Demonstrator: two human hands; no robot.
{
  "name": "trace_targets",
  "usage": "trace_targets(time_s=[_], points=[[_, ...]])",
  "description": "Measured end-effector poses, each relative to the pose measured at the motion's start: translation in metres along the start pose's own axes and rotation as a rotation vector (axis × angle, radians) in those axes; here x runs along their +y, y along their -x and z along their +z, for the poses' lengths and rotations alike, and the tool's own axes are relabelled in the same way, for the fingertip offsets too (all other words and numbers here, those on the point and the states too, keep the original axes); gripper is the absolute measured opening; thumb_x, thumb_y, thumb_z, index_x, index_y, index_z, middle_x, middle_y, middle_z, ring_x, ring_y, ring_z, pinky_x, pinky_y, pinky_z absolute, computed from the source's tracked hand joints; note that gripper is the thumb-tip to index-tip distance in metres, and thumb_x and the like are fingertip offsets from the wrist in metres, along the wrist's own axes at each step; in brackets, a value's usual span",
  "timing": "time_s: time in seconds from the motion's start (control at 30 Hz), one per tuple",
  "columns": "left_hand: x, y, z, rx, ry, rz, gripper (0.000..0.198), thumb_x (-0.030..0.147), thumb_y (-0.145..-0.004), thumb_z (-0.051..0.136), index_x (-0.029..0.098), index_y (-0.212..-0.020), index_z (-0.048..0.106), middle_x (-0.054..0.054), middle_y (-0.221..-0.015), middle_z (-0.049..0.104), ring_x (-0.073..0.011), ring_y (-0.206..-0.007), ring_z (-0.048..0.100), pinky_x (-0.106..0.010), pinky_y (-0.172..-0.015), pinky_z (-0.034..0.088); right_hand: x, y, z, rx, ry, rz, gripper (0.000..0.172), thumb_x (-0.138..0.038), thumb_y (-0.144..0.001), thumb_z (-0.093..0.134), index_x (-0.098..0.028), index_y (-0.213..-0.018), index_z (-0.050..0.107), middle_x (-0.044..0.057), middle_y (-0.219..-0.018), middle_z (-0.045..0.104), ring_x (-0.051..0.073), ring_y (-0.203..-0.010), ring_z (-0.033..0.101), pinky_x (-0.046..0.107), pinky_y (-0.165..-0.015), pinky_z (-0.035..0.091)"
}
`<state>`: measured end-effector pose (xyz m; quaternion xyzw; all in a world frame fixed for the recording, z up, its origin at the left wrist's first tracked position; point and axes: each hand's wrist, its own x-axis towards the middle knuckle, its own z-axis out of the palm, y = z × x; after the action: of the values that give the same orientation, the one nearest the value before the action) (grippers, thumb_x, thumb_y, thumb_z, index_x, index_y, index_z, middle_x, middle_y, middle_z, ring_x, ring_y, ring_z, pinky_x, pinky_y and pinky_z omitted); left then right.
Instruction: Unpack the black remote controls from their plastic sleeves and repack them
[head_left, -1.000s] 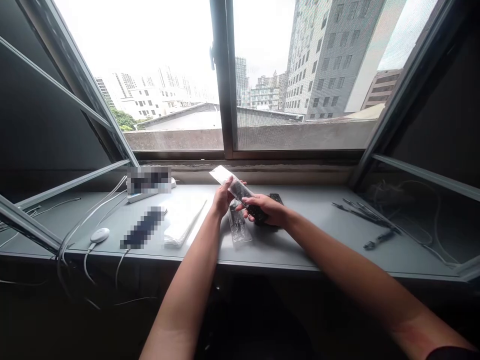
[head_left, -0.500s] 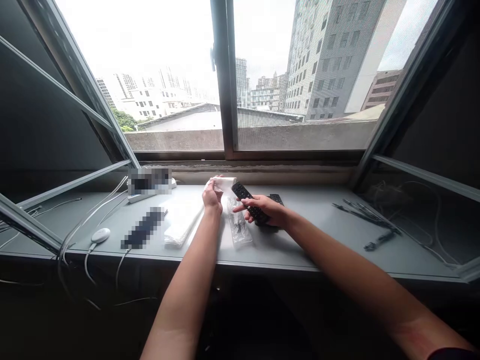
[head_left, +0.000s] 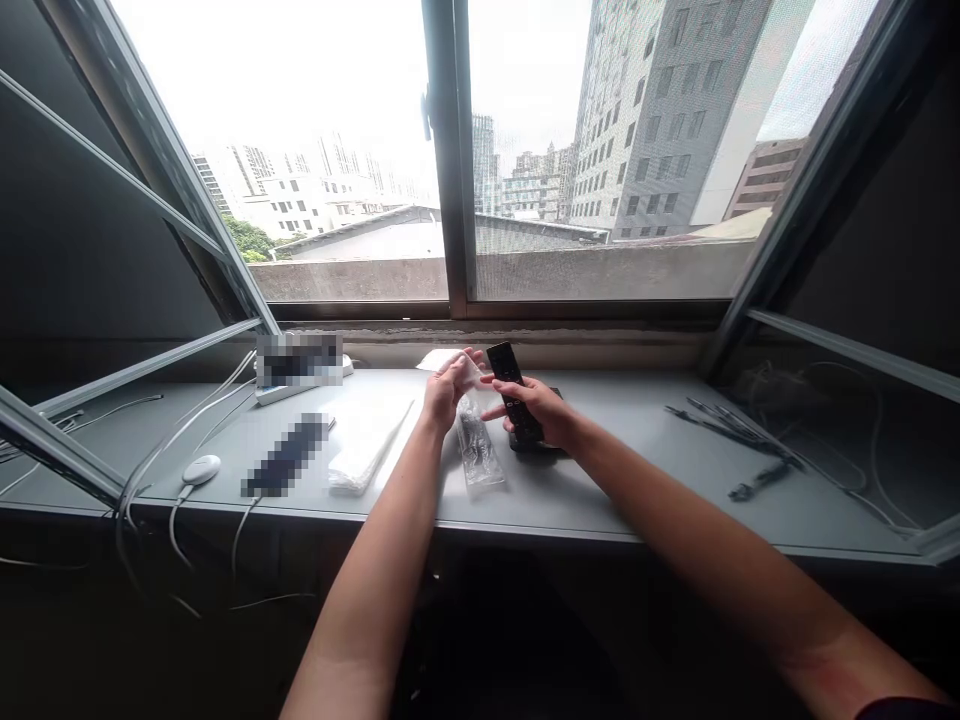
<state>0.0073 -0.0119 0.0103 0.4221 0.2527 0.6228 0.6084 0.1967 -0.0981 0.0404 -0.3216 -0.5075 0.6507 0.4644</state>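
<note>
My right hand [head_left: 541, 408] is closed around a black remote control [head_left: 517, 395], which stands tilted with its far end raised. Close beside it, my left hand [head_left: 448, 392] grips a thin whitish plastic bag [head_left: 442, 358]. The bag's far part spreads out past the fingers. Under and between the hands lies a remote in clear plastic wrap [head_left: 480, 455]. Another dark remote or stack of remotes [head_left: 534, 443] rests on the desk, partly hidden by my right hand. Left of my left forearm is a pile of white plastic bags [head_left: 367, 440].
On the grey desk [head_left: 615, 490] at left are a blurred-out dark phone-like object [head_left: 289, 458], a white round charger [head_left: 201, 470], cables and a white power strip [head_left: 304, 375]. Several thin dark cables [head_left: 735, 435] lie at right. Metal frames [head_left: 180, 370] flank both sides; a window stands behind.
My left hand has moved right, bringing the bag nearer the remote. My right hand has turned the remote more upright, and it now shows a different angle.
</note>
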Motion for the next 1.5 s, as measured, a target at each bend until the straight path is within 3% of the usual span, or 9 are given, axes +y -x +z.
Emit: trace_targets(time_s=[0.13,0.33,0.57,0.8,1.0,1.07,1.17,1.33,1.5], points=[[-0.001,0.002,0.003,-0.026,0.012,-0.056,0.040,0.032,-0.091,0.079,0.015,-0.127,0.078,-0.014,-0.117,0.082,-0.0279,-0.104,0.079,-0.040,-0.094,0.063,0.001,0.003,0.005,-0.038,0.092,0.089,0.034,-0.037,-0.096,0.084,-0.016,-0.122,0.078,0.020,-0.132,0.076,0.026,-0.084,0.084,0.023,-0.046,0.055],[0.002,0.008,0.006,-0.088,-0.047,-0.107,0.046,0.036,-0.090,0.083,0.020,-0.132,0.074,-0.016,-0.130,0.080,-0.0336,-0.121,0.076,-0.046,-0.100,0.061,0.003,0.004,0.008,-0.156,0.187,0.060,0.049,-0.052,-0.099,0.080,-0.019,-0.134,0.075,0.017,-0.145,0.072,0.028,-0.090,0.085,0.023,-0.049,0.057],[0.002,0.011,0.008,-0.161,-0.016,-0.140,0.047,0.031,-0.092,0.080,0.017,-0.135,0.068,-0.021,-0.135,0.077,-0.0370,-0.128,0.074,-0.055,-0.110,0.056,0.008,0.001,0.003,-0.160,0.266,0.094,0.049,-0.054,-0.095,0.085,-0.014,-0.121,0.077,0.018,-0.126,0.080,0.027,-0.086,0.085,0.023,-0.049,0.058],[0.004,-0.001,-0.002,-0.007,0.129,-0.160,0.038,0.029,-0.102,0.057,0.013,-0.135,0.067,-0.020,-0.139,0.075,-0.0323,-0.135,0.070,-0.047,-0.118,0.051,-0.002,0.010,0.010,-0.282,0.270,0.137,0.060,-0.060,-0.086,0.090,-0.012,-0.120,0.081,0.020,-0.126,0.081,0.033,-0.098,0.085,0.024,-0.053,0.061],[0.008,-0.007,-0.010,0.108,0.145,-0.136,0.037,0.025,-0.105,0.050,0.015,-0.136,0.067,-0.016,-0.139,0.076,-0.0262,-0.133,0.071,-0.038,-0.111,0.055,-0.017,0.022,0.013,-0.371,0.430,0.248,0.058,-0.062,-0.094,0.083,-0.014,-0.125,0.084,0.016,-0.101,0.086,0.016,-0.063,0.078,0.021,-0.055,0.060],[0.008,-0.007,-0.011,0.131,0.124,-0.125,0.037,0.024,-0.104,0.052,0.016,-0.136,0.067,-0.016,-0.139,0.076,-0.0256,-0.132,0.072,-0.037,-0.110,0.056,-0.020,0.024,0.013,-0.449,0.443,0.272,0.058,-0.062,-0.094,0.082,-0.013,-0.126,0.084,0.015,-0.096,0.087,0.016,-0.061,0.077,0.021,-0.055,0.060],[0.006,-0.008,-0.013,0.148,0.099,-0.125,0.037,0.023,-0.102,0.055,0.016,-0.136,0.067,-0.017,-0.140,0.075,-0.0253,-0.131,0.072,-0.037,-0.109,0.057,-0.021,0.026,0.013,-0.567,0.428,0.297,0.061,-0.062,-0.092,0.083,-0.011,-0.126,0.085,0.017,-0.105,0.086,0.022,-0.077,0.083,0.022,-0.056,0.060],[0.006,-0.008,-0.015,0.184,0.101,-0.133,0.034,0.023,-0.106,0.050,0.016,-0.134,0.067,-0.017,-0.140,0.075,-0.0244,-0.132,0.072,-0.036,-0.107,0.057,-0.021,0.027,0.010,-0.639,0.407,0.304,0.058,-0.062,-0.090,0.086,-0.014,-0.122,0.085,0.019,-0.145,0.073,0.029,-0.099,0.086,0.022,-0.057,0.062],[0.006,-0.009,-0.017,0.230,0.121,-0.121,0.031,0.023,-0.107,0.049,0.017,-0.132,0.067,-0.015,-0.140,0.075,-0.0222,-0.128,0.073,-0.034,-0.104,0.058,-0.020,0.026,0.009,-0.653,0.405,0.297,0.054,-0.059,-0.090,0.087,-0.016,-0.122,0.085,0.018,-0.151,0.069,0.031,-0.102,0.085,0.023,-0.056,0.063]])
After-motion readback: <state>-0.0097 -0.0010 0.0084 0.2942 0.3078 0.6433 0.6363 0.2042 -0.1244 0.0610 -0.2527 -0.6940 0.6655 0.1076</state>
